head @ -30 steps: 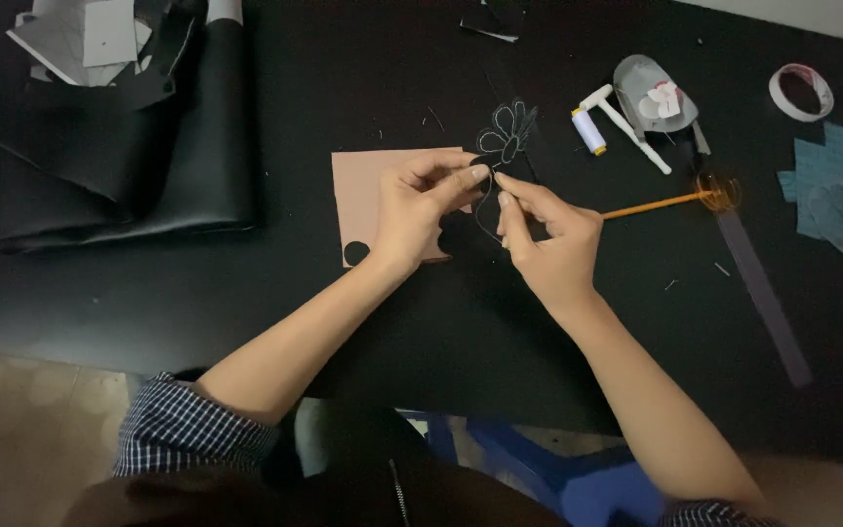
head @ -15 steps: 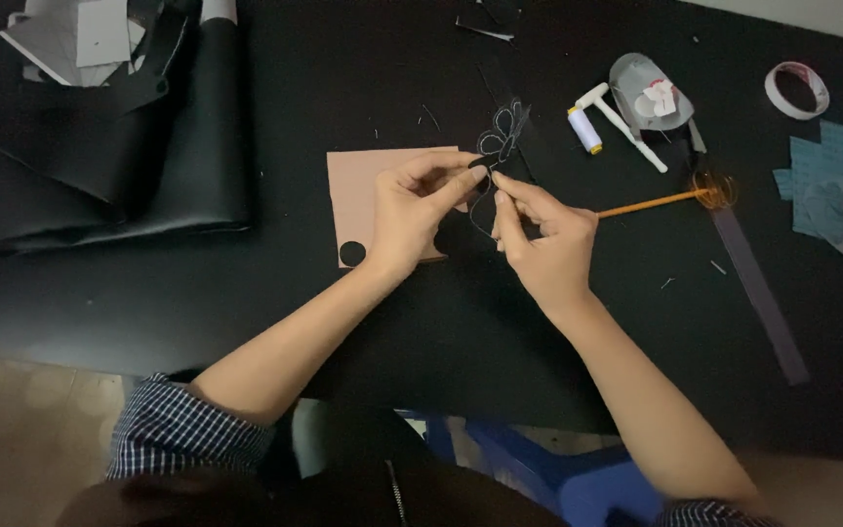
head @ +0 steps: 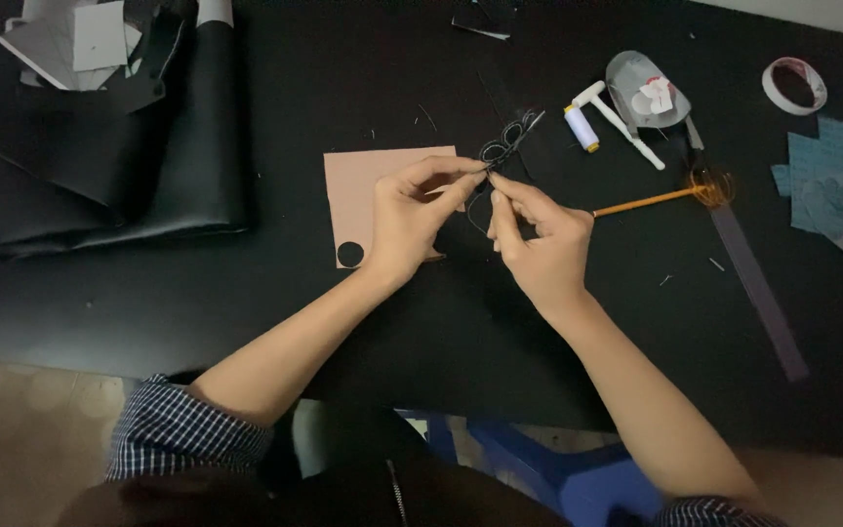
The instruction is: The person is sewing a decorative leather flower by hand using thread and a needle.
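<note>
My left hand [head: 410,217] and my right hand [head: 539,244] meet fingertip to fingertip above the black table [head: 343,322]. Together they pinch a small black cut-out piece [head: 509,139] with pale looped outlines, which sticks up beyond my fingers. The left thumb and forefinger grip its lower edge, and the right fingers pinch it from the other side. I cannot tell whether there is a needle or thread between the right fingers. A tan card [head: 355,185] with a round hole lies under my left hand.
An orange-handled tool [head: 648,201] lies right of my right hand. Behind it are a white thread spool [head: 581,128], a white stick tool [head: 622,124] and a grey cup-like thing [head: 636,83]. Tape roll [head: 794,84], blue-grey scraps [head: 826,185] and a grey strip [head: 758,283] lie far right. Folded black leather [head: 109,166] is at left.
Both hands stay almost in place, still pinching the black piece. The piece has tilted slightly between the fingers.
</note>
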